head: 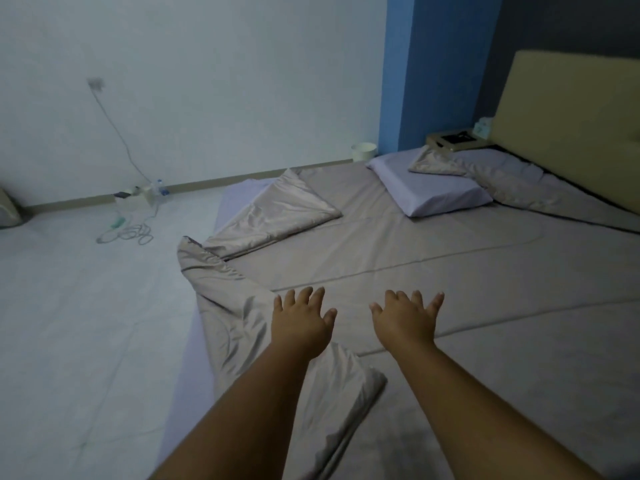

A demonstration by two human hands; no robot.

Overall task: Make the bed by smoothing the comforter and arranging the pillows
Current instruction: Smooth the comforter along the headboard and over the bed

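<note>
Left hand, right hand, satiny comforter

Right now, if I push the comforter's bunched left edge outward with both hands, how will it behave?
The comforter is probably floppy, since its bunched edge already lies folded and rumpled. Its sheen suggests slick fabric, so it may slide rather than spread when pushed. It looks thin where it is folded, so it is likely light.
</note>
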